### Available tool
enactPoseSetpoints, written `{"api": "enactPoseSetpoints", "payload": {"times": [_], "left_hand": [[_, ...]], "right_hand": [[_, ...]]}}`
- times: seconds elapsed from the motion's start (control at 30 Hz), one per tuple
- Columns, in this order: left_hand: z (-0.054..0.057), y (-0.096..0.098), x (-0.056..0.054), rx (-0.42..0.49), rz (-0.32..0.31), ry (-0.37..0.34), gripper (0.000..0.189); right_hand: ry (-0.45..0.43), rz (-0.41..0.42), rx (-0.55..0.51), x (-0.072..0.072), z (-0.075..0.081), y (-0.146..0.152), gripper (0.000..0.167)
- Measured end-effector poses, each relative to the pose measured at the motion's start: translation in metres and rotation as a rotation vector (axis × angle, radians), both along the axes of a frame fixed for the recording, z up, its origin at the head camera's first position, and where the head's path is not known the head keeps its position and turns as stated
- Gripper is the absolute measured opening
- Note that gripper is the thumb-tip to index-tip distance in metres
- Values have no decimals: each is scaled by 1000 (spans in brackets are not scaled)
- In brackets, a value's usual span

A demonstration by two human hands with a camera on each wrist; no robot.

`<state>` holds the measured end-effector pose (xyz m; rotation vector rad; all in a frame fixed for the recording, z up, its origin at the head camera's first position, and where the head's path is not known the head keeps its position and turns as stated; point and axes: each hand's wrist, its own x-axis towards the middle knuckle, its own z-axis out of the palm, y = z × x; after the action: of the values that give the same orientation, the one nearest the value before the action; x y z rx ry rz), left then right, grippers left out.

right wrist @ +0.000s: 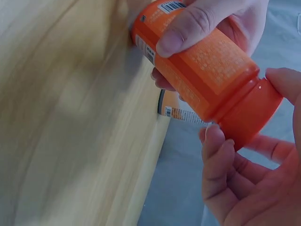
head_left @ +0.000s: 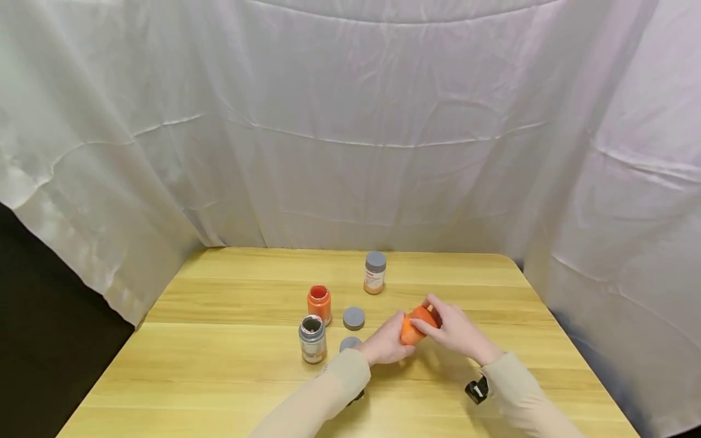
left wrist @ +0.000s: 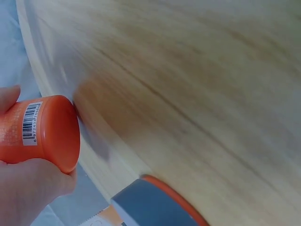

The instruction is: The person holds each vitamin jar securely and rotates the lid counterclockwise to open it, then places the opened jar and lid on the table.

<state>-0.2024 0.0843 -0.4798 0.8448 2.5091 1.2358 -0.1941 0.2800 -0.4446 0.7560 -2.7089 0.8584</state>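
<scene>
My left hand [head_left: 387, 340] grips the body of an orange bottle [right wrist: 197, 70] with printed labels and a barcode. On its neck sits a ribbed orange cap [right wrist: 251, 113], which my right hand [head_left: 457, 328] pinches between thumb and fingers. The bottle is tilted above the table, its cap end toward my right hand. In the left wrist view, the bottle's smooth orange base [left wrist: 63, 134] faces the camera. Just left of my left hand lie two grey lids, the farther lid [head_left: 353, 318] in full sight and the nearer lid [head_left: 349, 344] partly covered by the hand.
On the wooden table [head_left: 219, 340], an uncapped orange jar [head_left: 320, 307] stands behind an uncapped grey-topped jar [head_left: 313, 347], both left of the lids. Farther back is a jar [head_left: 375, 277] with its grey lid on. Pale curtains [head_left: 350, 152] surround the table's back and sides.
</scene>
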Motion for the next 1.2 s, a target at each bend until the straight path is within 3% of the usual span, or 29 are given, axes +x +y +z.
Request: {"api": "enactPoseSetpoints", "payload": {"times": [0.2, 0.6, 1.2], "left_hand": [[-1, 1, -1, 14, -5, -17, 45], [3, 0, -4, 9, 20, 18, 47], [13, 4, -18, 4, 64, 99, 52]], "right_hand": [[-10, 83, 3, 0, 4, 4, 27], [-77, 191, 7, 1, 16, 7, 39], [48, 344, 0, -3, 33, 12, 49]]}}
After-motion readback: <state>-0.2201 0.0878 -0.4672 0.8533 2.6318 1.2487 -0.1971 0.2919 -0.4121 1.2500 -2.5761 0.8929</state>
